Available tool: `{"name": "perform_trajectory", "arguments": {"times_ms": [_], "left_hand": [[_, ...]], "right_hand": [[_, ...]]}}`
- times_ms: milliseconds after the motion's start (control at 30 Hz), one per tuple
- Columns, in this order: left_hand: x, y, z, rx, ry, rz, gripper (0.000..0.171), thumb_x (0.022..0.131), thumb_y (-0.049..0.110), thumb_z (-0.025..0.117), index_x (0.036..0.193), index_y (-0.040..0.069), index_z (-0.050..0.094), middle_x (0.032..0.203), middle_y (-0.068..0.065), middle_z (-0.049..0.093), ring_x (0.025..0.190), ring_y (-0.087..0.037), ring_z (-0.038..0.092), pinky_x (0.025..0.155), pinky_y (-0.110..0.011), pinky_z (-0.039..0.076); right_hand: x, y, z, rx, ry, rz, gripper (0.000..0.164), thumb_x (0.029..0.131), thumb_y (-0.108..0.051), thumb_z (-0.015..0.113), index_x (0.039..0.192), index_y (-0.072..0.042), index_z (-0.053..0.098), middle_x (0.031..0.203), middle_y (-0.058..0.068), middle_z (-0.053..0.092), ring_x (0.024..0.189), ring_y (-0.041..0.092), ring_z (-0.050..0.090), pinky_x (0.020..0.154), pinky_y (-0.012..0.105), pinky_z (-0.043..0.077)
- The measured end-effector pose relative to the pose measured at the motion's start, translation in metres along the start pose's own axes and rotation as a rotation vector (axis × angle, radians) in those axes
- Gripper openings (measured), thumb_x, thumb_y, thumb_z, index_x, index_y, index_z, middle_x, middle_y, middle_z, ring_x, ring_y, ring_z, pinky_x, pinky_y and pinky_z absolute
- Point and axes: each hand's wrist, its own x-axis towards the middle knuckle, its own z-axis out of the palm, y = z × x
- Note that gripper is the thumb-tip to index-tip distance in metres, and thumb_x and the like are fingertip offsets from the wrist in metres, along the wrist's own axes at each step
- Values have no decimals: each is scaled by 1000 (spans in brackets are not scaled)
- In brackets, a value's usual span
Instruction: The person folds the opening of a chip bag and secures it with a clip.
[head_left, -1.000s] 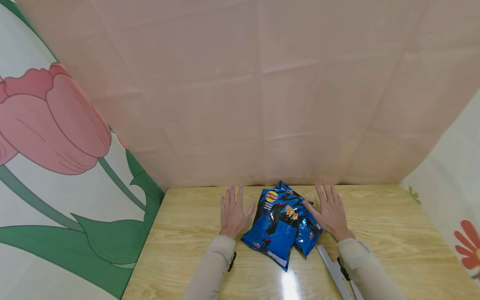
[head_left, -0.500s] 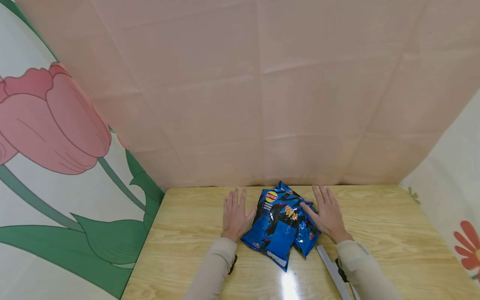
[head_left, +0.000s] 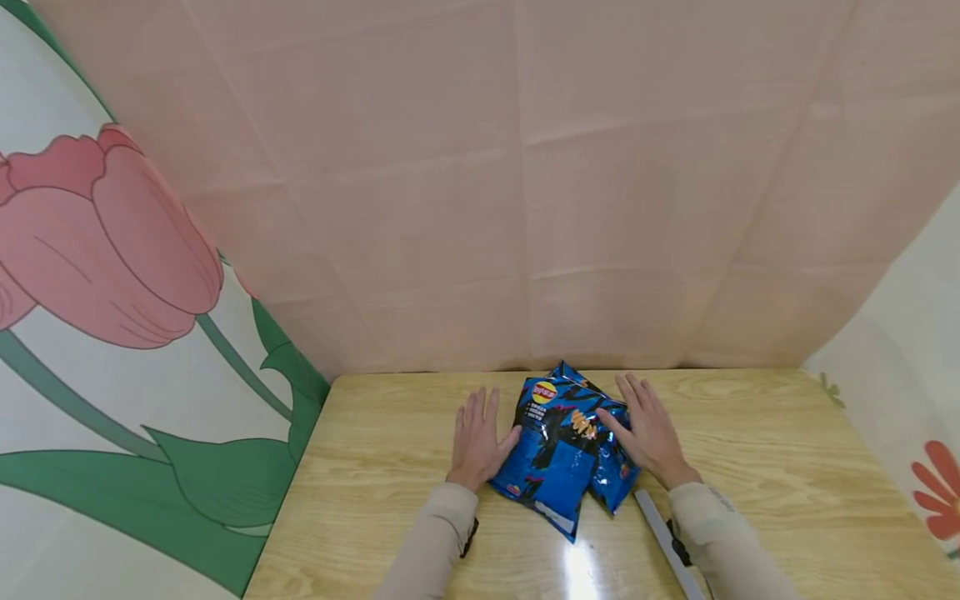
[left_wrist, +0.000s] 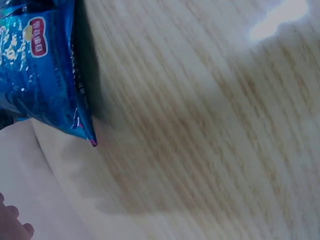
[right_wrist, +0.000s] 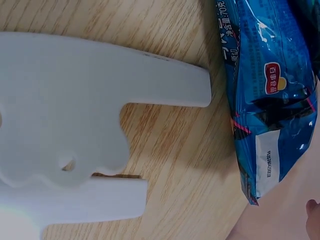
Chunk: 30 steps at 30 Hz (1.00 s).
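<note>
Two blue bags of chips lie overlapped on the wooden table. The front bag of chips (head_left: 553,467) covers part of the rear bag of chips (head_left: 617,479) in the head view. My left hand (head_left: 477,446) is spread at the front bag's left side, its thumb overlapping that edge. On the other side is my right hand (head_left: 651,437), fingers straight and pointing away, thumb over the bags' right part. Both wrist views show a bag close up, with a few left fingertips (left_wrist: 15,220) and right fingertips (right_wrist: 313,220) at the frame edges.
A flat white plastic piece (right_wrist: 60,100) with notched edges lies by my right forearm, over a second white piece (right_wrist: 95,200). The wooden table (head_left: 375,467) ends at a pinkish-brown cloth (head_left: 517,208) hanging behind it. Flower-painted panels flank both sides.
Both hands have come inward and slightly nearer to me, closing in on the bags from each side. The bags have hardly shifted.
</note>
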Motion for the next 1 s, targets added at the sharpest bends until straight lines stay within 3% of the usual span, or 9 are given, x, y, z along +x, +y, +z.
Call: {"name": "perform_trajectory", "arguments": {"times_ms": [267, 633, 1000], "left_hand": [[-4, 2, 5, -20, -79, -23, 82, 95, 62, 47, 159, 16, 21, 161, -13, 30, 149, -34, 29, 120, -56, 25], [-12, 5, 9, -66, -101, -3, 82, 95, 63, 47, 156, 11, 28, 159, -14, 34, 146, -33, 35, 117, -57, 29], [-16, 6, 13, -152, -181, -14, 80, 98, 65, 37, 158, 14, 23, 156, -13, 39, 142, -31, 41, 116, -54, 33]], "right_hand": [[-1, -6, 1, 11, -30, -3, 76, 99, -52, 50, 153, -2, 31, 159, 28, 25, 147, 51, 17, 115, 68, 16], [-4, -12, 2, 44, -47, 4, 69, 100, -51, 50, 147, -3, 41, 156, 29, 30, 144, 50, 25, 113, 69, 21], [-4, -15, 0, 42, -105, 56, 75, 100, -57, 45, 148, -1, 40, 153, 29, 33, 140, 50, 30, 111, 69, 24]]}}
